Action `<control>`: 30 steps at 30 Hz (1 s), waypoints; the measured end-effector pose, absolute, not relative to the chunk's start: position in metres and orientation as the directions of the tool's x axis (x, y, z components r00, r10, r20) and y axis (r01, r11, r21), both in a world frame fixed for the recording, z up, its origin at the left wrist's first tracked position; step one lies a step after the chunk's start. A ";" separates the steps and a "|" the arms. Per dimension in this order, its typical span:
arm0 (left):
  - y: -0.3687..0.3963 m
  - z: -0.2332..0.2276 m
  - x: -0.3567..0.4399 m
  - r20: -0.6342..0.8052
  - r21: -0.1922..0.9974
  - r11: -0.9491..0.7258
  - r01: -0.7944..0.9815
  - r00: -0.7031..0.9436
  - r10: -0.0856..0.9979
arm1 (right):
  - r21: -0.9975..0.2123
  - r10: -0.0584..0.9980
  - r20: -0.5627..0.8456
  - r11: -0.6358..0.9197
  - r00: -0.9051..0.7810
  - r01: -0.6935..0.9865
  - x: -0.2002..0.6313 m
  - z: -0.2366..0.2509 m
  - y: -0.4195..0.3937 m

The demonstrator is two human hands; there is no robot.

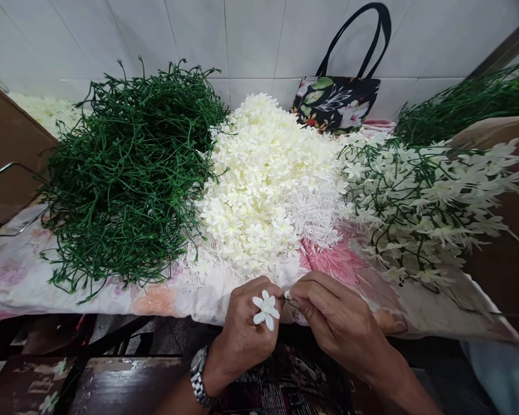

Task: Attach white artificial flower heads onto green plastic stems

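My left hand (246, 331), with a metal watch on its wrist, is closed around a small white fabric flower (266, 309) that sticks out between the fingers. My right hand (333, 314) meets it at the fingertips and pinches a tiny white piece (288, 295) against the flower's stem. Both hands hover at the near edge of the floral cloth (155, 297). Just beyond them lies a big heap of loose white flowers (268, 178) with white plastic stamen pieces (315, 219) along its right side.
A tangled pile of bare green plastic stems (130, 167) fills the left. Finished green stems with white flowers (419, 202) lie on the right, more green stems (467, 101) behind them. A black floral tote bag (337, 101) leans on the tiled wall. Brown cardboard stands at both sides.
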State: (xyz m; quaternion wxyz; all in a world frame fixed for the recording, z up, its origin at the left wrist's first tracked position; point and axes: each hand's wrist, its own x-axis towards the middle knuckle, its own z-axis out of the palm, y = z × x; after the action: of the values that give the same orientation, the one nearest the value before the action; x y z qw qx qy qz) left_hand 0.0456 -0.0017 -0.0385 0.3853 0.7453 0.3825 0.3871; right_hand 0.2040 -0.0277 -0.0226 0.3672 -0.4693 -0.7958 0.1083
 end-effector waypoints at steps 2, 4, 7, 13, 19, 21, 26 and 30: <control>-0.002 -0.041 0.046 0.264 0.883 -0.385 0.269 0.396 0.880 | -0.557 0.835 0.482 0.526 -0.266 0.643 0.202 -0.026 -0.026; -0.001 -0.042 0.046 0.245 0.895 -0.360 0.264 0.383 0.890 | -0.593 0.843 0.480 0.517 -0.245 0.618 0.200 -0.029 -0.025; -0.001 -0.043 0.045 0.243 0.894 -0.356 0.272 0.372 0.896 | -0.618 0.845 0.484 0.514 -0.228 0.595 0.198 -0.032 -0.024; 0.000 -0.042 0.045 0.275 0.854 -0.413 0.318 0.399 0.875 | -0.637 0.868 0.449 0.479 -0.214 0.604 0.197 -0.032 -0.022; -0.001 -0.042 0.047 0.269 0.834 -0.417 0.360 0.393 0.879 | -0.651 0.873 0.443 0.470 -0.204 0.596 0.196 -0.031 -0.021; -0.001 -0.041 0.047 0.289 0.831 -0.427 0.357 0.380 0.879 | -0.654 0.874 0.446 0.466 -0.193 0.597 0.194 -0.033 -0.021; 0.002 -0.041 0.049 0.314 0.844 -0.423 0.330 0.336 0.888 | -0.654 0.871 0.461 0.462 -0.168 0.599 0.189 -0.038 -0.021; 0.001 -0.043 0.047 0.241 0.917 -0.313 0.249 0.279 0.930 | -0.653 0.859 0.487 0.480 -0.160 0.586 0.187 -0.037 -0.020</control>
State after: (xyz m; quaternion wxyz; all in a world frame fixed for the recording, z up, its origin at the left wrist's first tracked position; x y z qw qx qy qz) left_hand 0.0465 0.0008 -0.0431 0.4024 0.6910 0.4264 0.4229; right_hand 0.1869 -0.0201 -0.0365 0.4299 -0.4848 -0.7450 0.1587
